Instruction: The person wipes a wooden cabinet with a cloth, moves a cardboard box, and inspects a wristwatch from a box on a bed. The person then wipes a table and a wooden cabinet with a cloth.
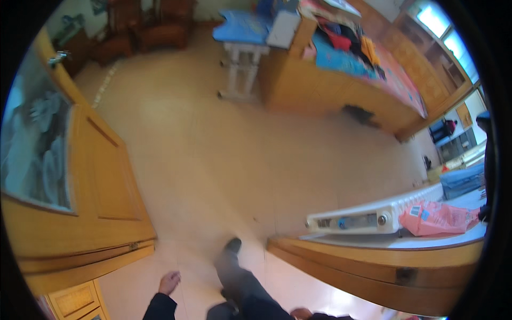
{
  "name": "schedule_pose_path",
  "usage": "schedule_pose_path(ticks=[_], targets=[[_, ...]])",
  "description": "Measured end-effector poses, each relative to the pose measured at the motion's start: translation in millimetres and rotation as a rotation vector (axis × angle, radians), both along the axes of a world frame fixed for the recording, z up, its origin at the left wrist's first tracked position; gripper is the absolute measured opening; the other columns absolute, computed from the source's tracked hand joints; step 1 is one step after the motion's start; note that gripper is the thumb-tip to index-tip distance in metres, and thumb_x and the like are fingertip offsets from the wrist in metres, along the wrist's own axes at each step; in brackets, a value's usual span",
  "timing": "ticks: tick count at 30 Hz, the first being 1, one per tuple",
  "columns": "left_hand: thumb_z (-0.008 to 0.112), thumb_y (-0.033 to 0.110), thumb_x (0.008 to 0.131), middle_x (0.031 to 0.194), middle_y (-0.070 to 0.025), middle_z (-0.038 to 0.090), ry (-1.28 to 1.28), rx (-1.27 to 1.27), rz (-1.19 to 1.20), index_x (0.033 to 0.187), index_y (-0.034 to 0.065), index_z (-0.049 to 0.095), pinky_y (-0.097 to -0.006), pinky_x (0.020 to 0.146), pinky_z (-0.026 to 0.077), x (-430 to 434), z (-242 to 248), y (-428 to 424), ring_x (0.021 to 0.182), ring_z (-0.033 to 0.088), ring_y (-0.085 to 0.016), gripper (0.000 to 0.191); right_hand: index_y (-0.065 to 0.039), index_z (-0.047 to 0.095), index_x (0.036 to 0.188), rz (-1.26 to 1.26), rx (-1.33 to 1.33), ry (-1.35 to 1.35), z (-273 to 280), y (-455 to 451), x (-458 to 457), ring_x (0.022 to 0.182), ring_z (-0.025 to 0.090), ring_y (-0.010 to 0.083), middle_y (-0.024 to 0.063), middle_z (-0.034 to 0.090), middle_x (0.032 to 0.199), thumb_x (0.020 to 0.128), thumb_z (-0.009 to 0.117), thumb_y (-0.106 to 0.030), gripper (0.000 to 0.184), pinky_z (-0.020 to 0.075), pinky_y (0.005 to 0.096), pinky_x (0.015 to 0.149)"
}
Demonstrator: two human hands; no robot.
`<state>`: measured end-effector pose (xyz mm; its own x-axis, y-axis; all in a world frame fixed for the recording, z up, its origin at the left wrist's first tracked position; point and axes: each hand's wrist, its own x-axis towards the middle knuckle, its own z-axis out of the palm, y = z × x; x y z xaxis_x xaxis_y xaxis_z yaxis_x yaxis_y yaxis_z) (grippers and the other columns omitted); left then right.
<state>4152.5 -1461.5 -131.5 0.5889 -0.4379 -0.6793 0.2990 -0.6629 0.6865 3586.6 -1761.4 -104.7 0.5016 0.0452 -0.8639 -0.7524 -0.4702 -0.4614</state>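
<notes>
Near the lower edge, my left hand (170,282) hangs in front of a dark sleeve, its fingers loosely curled, touching nothing that shows. My right hand (301,313) appears only in part at the bottom edge, beside my dark trouser leg (256,290); its fingers are hidden. One dark shoe (233,245) is on the tiled floor (224,160) in the doorway. To the left stands a wooden door (108,172) with a patterned glass pane (40,148) and a metal handle (59,58). On the right is a white radiator (360,221) with a pink plastic bag (436,218) beside it.
A wooden door frame (360,264) curves along the lower right. Further ahead are a small table with a blue top (244,27), a wooden bed (320,86) with clothes piled on it, and wooden chairs (164,32). A wooden cabinet (76,300) stands at the lower left.
</notes>
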Motion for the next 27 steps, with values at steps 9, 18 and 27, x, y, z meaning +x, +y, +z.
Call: schedule_pose_path(ticks=[9, 18, 27], targets=[[0.062, 0.021, 0.087, 0.083, -0.0084, 0.066, 0.109, 0.282, -0.106, 0.111, -0.0004, 0.063, -0.0285, 0.064, 0.052, 106.4, 28.9, -54.8, 0.075, 0.065, -0.016, 0.032, -0.005, 0.067, 0.109, -0.787, 0.058, 0.26, 86.8, -42.5, 195.1, 0.091, 0.067, 0.0209, 0.0106, 0.07, 0.099, 0.089, 0.056, -0.031, 0.035, 0.0562, 0.0327, 0.077], [0.061, 0.02, 0.087, 0.089, -0.012, 0.068, 0.133, 0.256, -0.261, 0.111, -0.0017, 0.064, -0.03, 0.07, 0.053, 231.8, 9.5, -193.7, 0.08, 0.066, -0.018, 0.032, -0.01, 0.072, 0.099, -0.876, -0.026, 0.325, 70.0, -37.5, 247.2, 0.084, 0.067, 0.0174, 0.0061, 0.071, 0.09, 0.086, 0.06, -0.028, 0.025, 0.0533, 0.0322, 0.078], [0.059, 0.024, 0.089, 0.099, -0.0169, 0.069, -0.111, 0.0, -0.599, 0.108, -0.0007, 0.065, -0.0333, 0.083, 0.051, 373.3, 8.3, -441.8, 0.093, 0.066, -0.025, 0.032, -0.006, 0.067, 0.108, -1.114, -0.086, 0.23, 60.0, -145.3, 400.3, 0.092, 0.066, 0.0263, 0.013, 0.07, 0.098, 0.09, 0.054, -0.021, 0.027, 0.0507, 0.034, 0.082]])
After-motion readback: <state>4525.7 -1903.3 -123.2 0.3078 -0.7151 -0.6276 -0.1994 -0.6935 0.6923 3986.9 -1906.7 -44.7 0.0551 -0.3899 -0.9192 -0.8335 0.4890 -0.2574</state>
